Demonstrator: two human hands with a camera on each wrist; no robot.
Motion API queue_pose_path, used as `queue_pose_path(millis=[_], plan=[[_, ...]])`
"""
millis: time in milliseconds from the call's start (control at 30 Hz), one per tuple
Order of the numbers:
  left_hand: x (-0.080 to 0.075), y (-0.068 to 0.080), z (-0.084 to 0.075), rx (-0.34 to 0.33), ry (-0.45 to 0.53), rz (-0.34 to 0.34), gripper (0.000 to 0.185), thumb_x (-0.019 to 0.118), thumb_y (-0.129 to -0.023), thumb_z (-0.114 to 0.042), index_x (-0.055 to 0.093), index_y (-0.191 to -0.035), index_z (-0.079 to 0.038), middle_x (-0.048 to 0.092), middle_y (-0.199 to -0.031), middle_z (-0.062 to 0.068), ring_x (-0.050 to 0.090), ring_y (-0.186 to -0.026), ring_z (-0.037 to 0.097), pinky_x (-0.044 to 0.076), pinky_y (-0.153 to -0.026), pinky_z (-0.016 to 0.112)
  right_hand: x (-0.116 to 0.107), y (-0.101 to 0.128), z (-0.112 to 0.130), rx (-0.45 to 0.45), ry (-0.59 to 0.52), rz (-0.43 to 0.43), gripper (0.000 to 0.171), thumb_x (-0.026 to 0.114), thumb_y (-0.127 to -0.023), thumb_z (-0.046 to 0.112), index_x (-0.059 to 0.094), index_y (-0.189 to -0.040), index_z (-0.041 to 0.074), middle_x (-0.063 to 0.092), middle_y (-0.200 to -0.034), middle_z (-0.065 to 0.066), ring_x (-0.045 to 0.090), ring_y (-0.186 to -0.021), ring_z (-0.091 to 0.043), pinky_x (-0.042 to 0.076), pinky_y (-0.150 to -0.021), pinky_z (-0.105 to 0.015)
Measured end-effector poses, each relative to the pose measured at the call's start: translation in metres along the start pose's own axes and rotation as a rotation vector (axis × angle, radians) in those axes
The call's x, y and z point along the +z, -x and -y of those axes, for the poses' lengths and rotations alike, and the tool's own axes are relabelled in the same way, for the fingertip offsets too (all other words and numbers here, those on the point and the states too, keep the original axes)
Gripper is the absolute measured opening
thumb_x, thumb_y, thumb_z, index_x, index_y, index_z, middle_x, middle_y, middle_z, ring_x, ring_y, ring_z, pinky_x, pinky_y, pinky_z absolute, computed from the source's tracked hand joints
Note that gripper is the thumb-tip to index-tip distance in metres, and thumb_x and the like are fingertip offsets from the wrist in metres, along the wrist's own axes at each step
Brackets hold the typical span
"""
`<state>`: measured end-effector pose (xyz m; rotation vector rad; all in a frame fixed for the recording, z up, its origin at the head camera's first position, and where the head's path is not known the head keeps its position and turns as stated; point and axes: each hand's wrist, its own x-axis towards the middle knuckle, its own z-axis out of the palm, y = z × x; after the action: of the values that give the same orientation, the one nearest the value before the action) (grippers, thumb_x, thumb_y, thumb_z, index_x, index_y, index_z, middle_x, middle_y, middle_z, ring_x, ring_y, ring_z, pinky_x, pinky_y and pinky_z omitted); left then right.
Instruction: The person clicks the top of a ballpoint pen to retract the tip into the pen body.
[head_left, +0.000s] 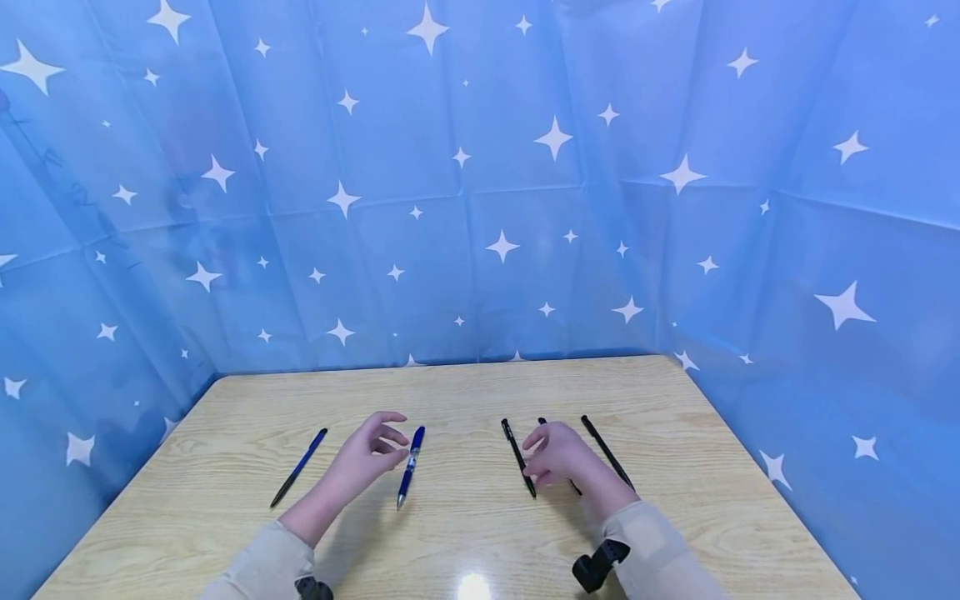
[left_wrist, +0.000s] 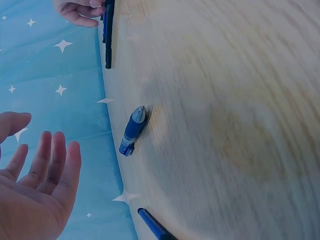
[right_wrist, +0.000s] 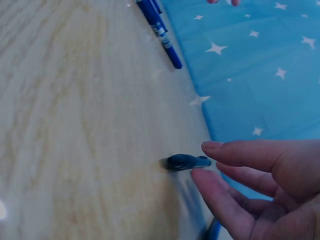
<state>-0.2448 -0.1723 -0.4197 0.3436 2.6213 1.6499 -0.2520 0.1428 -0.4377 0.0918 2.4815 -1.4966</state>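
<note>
Head view: left hand hovers, fingers loosely apart, beside blue pen on table; right hand over black pens (grip unclear).
Left wrist: fingers spread, empty.
Right wrist: fingers parted near a black pen; next move needs a pinch.

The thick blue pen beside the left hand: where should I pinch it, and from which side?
Probably best at the middle of its barrel, coming from above. The thick blue pen with the silver tip lies flat on the wooden table, tip toward the person, so only its top and flanks are free. The left hand hovers open just left of it.
</note>
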Motion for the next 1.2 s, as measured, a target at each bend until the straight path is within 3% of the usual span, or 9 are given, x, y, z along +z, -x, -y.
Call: queue_pose_path(millis=[200,367,667,933,1200], plan=[[-0.006,-0.004,-0.001,0.016,-0.04,0.034,0.044,0.071,-0.088,-0.008,0.055,-0.129,-0.009,0.065,-0.101,0.004,0.062,-0.087,0.019,0.052,-0.072,0.034,-0.007,0.006,0.013,-0.102,0.104,0.008,0.04,0.078,-0.072,-0.01,0.065,-0.11,-0.002,0.059,-0.087,-0.011,0.061,-0.069,-0.024,0.057,-0.064,-0.037],[-0.009,-0.011,0.001,0.02,-0.084,0.109,0.045,0.074,-0.087,-0.013,0.055,-0.128,-0.009,0.064,-0.102,0.005,0.063,-0.088,0.019,0.053,-0.074,0.036,-0.007,0.007,0.018,-0.211,0.179,0.041,0.043,0.082,-0.071,-0.006,0.067,-0.111,0.002,0.063,-0.093,-0.009,0.061,-0.078,-0.019,0.053,-0.066,-0.035],[-0.007,-0.026,0.013,-0.015,-0.166,0.243,0.056,0.078,-0.083,-0.013,0.052,-0.132,-0.004,0.062,-0.102,0.01,0.063,-0.085,0.018,0.053,-0.072,0.035,0.001,0.009,0.021,-0.291,0.138,0.12,0.043,0.08,-0.076,-0.001,0.066,-0.116,0.001,0.062,-0.099,-0.01,0.057,-0.086,-0.02,0.052,-0.068,-0.034],[0.0,-0.033,0.019,-0.054,-0.287,0.281,0.063,0.086,-0.075,-0.013,0.054,-0.128,-0.003,0.061,-0.093,0.006,0.058,-0.077,0.017,0.048,-0.069,0.035,0.008,0.016,0.021,-0.365,0.146,0.164,0.039,0.08,-0.076,0.0,0.065,-0.112,0.0,0.062,-0.095,-0.008,0.057,-0.082,-0.018,0.051,-0.068,-0.033],[0.007,-0.039,0.025,-0.084,-0.325,0.328,0.066,0.089,-0.069,-0.009,0.054,-0.126,-0.005,0.057,-0.086,0.007,0.055,-0.069,0.018,0.051,-0.056,0.033,0.009,0.017,0.016,-0.398,0.167,0.217,0.04,0.081,-0.077,0.003,0.065,-0.114,0.0,0.063,-0.097,-0.008,0.058,-0.083,-0.018,0.052,-0.068,-0.033]])
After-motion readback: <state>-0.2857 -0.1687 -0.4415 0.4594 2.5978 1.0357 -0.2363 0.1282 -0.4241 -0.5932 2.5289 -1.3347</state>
